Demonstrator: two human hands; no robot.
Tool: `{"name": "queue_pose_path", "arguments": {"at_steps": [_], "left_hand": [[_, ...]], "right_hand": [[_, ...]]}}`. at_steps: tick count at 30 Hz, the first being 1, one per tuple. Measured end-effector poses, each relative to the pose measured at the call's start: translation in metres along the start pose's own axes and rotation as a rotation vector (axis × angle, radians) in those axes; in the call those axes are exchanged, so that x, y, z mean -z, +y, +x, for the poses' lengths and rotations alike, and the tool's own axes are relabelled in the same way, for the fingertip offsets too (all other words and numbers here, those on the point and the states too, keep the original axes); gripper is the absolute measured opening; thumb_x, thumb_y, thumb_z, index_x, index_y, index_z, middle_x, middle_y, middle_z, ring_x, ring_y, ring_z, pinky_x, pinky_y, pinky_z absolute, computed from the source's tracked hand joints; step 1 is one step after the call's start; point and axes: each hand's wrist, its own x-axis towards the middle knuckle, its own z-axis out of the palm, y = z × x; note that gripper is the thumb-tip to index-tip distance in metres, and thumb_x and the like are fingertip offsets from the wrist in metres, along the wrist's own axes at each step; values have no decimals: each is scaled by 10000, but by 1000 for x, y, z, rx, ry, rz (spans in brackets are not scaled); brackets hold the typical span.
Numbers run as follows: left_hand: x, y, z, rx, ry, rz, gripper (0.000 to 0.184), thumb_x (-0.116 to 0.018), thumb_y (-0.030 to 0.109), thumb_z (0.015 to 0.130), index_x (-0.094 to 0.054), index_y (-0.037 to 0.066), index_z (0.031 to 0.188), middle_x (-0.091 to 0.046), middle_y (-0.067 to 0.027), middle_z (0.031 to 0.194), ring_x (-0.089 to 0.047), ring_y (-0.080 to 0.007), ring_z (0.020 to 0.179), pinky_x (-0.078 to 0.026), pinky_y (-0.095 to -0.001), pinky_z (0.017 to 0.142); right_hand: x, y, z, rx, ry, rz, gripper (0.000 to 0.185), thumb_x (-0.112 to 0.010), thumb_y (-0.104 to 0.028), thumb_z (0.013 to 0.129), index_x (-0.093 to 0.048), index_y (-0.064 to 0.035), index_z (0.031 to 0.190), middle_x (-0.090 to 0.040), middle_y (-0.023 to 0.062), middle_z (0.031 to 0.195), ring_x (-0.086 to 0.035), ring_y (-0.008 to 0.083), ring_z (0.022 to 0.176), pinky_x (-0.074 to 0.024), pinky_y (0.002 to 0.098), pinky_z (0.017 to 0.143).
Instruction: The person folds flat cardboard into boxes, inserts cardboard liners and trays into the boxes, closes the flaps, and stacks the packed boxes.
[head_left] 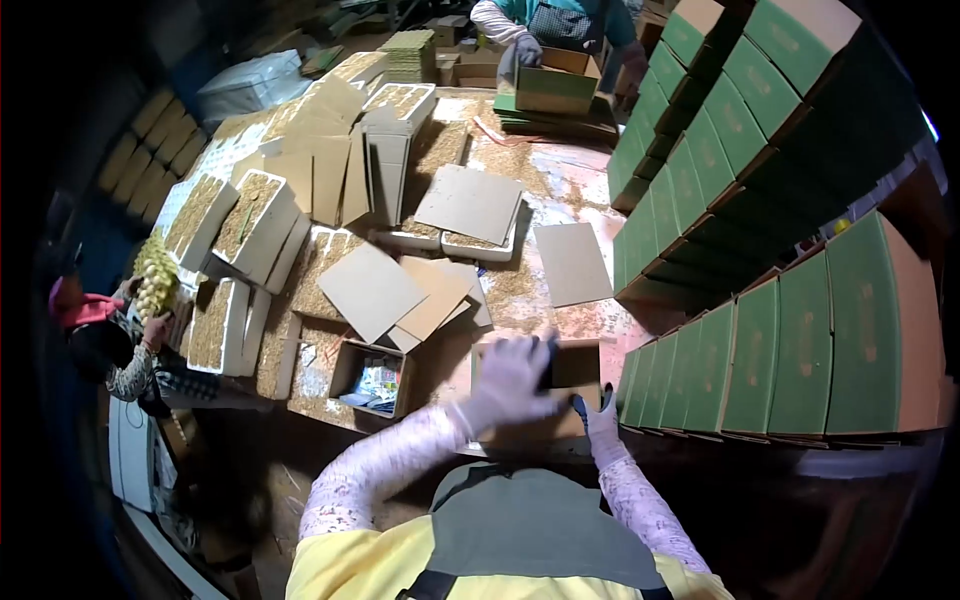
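Note:
An open cardboard box [575, 367] sits at the near edge of the table in front of me. My left hand [510, 382], in a grey glove with a dark patch, is over the left part of this box, blurred, its fingers apart. I cannot see anything held in it. At the box's right side, my right hand [600, 415] has thumb and fingers closed around the wall near the front corner. Left of the box, a smaller carton [375, 378] contains printed packets. Beyond my left hand lie loose cardboard sheets [370, 290].
Stacked green boxes [775, 330] crowd my right side. White foam trays [260, 225] with brown grainy material stand at left. A single flat cardboard sheet [572, 264] lies mid-table. One person [130, 345] works at left; another person [565, 30] handles a box opposite.

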Motion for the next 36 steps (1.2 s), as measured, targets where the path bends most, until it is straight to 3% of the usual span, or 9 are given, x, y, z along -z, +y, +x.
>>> {"name": "queue_pose_path", "arguments": {"at_steps": [6,10,12,15,18,22,27,31,36], "left_hand": [[-32,-7,-61,127,111,97,821,-726,293,766,-338,39,1443,-416,-296,1399,-433,-443,1288,-338,-595,1055],[-84,-31,-85,779,356,-1883,622,-728,266,835,-469,-7,1330,-614,-117,1171,-596,-203,1065,-478,-348,934],[-125,-39,-117,930,-381,-1325,503,-729,275,823,-579,8,1221,-663,-128,1064,-645,-249,992,-506,-361,890],[-41,-12,-123,195,310,-520,416,-678,394,818,-671,66,1075,-683,-170,971,-655,-349,916,-503,-401,886],[-15,-53,-99,416,342,152,681,-656,387,833,-472,21,1377,-501,-257,1338,-474,-387,1265,-401,-433,1052],[-55,-98,-97,371,39,-630,919,-676,446,826,-237,2,1500,-261,-276,1517,-304,-404,1397,-240,-422,1170],[-18,-275,-65,1178,1208,-639,804,-615,414,931,-271,-109,1436,-341,-261,1465,-428,-379,1312,-400,-377,1065],[-116,-394,-22,1247,597,-980,830,-610,524,906,-372,-119,1374,-532,-291,1307,-479,-351,1285,-362,-385,1084],[-47,-409,-73,1316,1275,-557,705,-645,402,918,-425,-102,1359,-525,-287,1329,-517,-389,1226,-389,-402,1057]], "right_hand": [[20,-41,-13,-258,-191,497,481,-710,-227,860,-560,-56,1283,-598,60,1262,-512,159,1206,-424,375,997],[1,-200,-57,589,-310,-432,433,-733,-302,802,-609,-107,1167,-704,138,866,-676,332,785,-519,431,738],[-7,-200,-52,952,-551,-1072,261,-688,-305,801,-613,-150,997,-648,113,730,-645,309,666,-495,405,610],[0,-111,-56,1097,-729,-1070,209,-640,-341,829,-582,-166,925,-619,79,716,-637,268,681,-494,400,658],[5,-152,-78,946,-713,-945,390,-693,-332,806,-588,-82,1086,-613,169,1008,-579,349,1008,-429,458,946],[-14,-116,-47,621,34,-730,810,-697,-206,807,-287,91,1440,-277,291,1496,-286,446,1380,-231,511,1148],[-11,-95,-22,424,17,-671,715,-544,-92,882,-196,101,1476,-224,290,1532,-198,433,1431,-183,444,1181],[-19,-89,-31,459,125,-665,646,-476,-82,921,-205,86,1484,-223,268,1551,-223,407,1434,-180,424,1183],[-15,-88,-25,249,33,-439,558,-467,-111,964,-297,52,1470,-366,216,1506,-331,346,1398,-230,374,1161]]}}
